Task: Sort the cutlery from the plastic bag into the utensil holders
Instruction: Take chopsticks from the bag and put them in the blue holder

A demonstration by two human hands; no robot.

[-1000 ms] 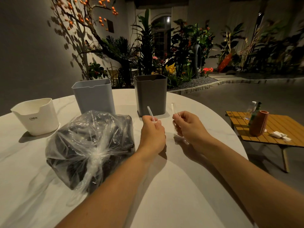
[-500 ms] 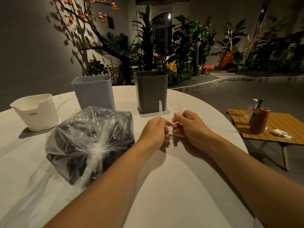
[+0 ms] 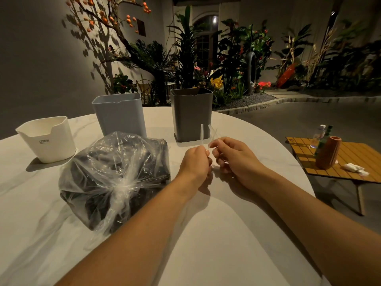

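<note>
My left hand point(image 3: 195, 162) pinches a clear strip point(image 3: 202, 134) standing upright; my right hand point(image 3: 231, 156) pinches another. The plastic bag point(image 3: 115, 178), tied, lies left, nearer my left grip.

You had a white table point(image 3: 206, 234) with faint grey marble veining in front of you. On it sat a white holder point(image 3: 48, 141) with small dark lettering, a light blue-grey holder point(image 3: 119, 114) and a dark grey holder point(image 3: 191, 114). The clear plastic bag point(image 3: 111, 178) showed black contents through its glossy wrinkles. The strip point(image 3: 202, 134) you held was translucent white. Off to the side stood a yellow-brown slatted table point(image 3: 350, 159) with a terracotta-orange ribbed vase point(image 3: 327, 153).
</note>
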